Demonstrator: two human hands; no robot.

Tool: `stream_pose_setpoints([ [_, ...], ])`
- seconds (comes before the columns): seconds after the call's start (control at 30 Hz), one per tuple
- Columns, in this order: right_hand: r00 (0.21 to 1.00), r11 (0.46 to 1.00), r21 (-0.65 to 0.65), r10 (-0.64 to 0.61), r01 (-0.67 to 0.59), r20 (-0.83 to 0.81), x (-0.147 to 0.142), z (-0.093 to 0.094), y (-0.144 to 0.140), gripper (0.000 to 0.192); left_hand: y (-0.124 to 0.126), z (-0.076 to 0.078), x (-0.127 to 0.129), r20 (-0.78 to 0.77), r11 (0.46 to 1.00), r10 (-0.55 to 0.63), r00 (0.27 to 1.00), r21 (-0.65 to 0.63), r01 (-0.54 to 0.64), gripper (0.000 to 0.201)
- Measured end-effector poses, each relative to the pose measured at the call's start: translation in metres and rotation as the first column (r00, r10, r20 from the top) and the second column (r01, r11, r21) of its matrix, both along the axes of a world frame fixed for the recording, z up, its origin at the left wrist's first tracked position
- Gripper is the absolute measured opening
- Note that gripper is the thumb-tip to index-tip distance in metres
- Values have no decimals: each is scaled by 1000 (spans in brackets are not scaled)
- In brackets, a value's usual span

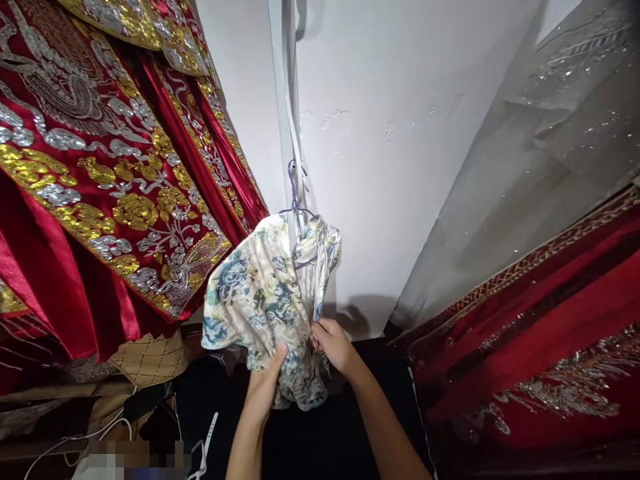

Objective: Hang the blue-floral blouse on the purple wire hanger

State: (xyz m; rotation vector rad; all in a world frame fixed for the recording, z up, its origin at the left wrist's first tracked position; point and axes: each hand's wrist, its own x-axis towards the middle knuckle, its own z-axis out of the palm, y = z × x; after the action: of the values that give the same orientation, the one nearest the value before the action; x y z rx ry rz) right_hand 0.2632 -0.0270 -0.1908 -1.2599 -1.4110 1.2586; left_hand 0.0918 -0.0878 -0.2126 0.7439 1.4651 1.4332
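Observation:
A cream floral blouse (265,293) with blue and green flowers hangs on a purple wire hanger (295,200) in front of the white wall. The hanger's hook is up at a pale strap or strip (287,100). Low on the blouse, my left hand (267,377) has its thumb on the front of the cloth, with its fingers behind and hidden. My right hand (330,340) pinches the edge of the front opening, fingertips bent around the fabric.
At left hang red garments (135,167) with gold and silver embroidery. A sheer, sparkling cloth (500,180) and a red beaded garment (550,360) are on the right. Below left lie a tan quilted item (150,360), a white cable (100,430) and a white strap (210,433).

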Motion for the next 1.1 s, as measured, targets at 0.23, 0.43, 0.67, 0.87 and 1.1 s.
stream_pose_setpoints([
  [0.23, 993, 997, -73, -33, 24, -116, -8, -13, -17, 50, 1, -9, -4, -524, 835, 479, 704, 519, -182, 50],
  [0.43, 981, 999, -51, -8, -2, -194, -19, -10, -23, 53, 11, -3, 40, -576, 896, -35, 817, 343, 281, 12],
  [0.67, 961, 967, -164, 153, -193, -230, -6, -7, -30, 51, 7, 4, 39, -513, 898, -98, 853, 324, 298, 22],
  [0.87, 958, 987, -75, 116, -140, -263, -5, 64, -2, 44, 7, -10, 37, -466, 912, -91, 880, 317, 262, 27],
  [1.1, 939, 972, 235, 101, -22, -328, -11, 204, 54, 29, 23, -11, 47, -489, 858, -285, 824, 253, 447, 23],
])
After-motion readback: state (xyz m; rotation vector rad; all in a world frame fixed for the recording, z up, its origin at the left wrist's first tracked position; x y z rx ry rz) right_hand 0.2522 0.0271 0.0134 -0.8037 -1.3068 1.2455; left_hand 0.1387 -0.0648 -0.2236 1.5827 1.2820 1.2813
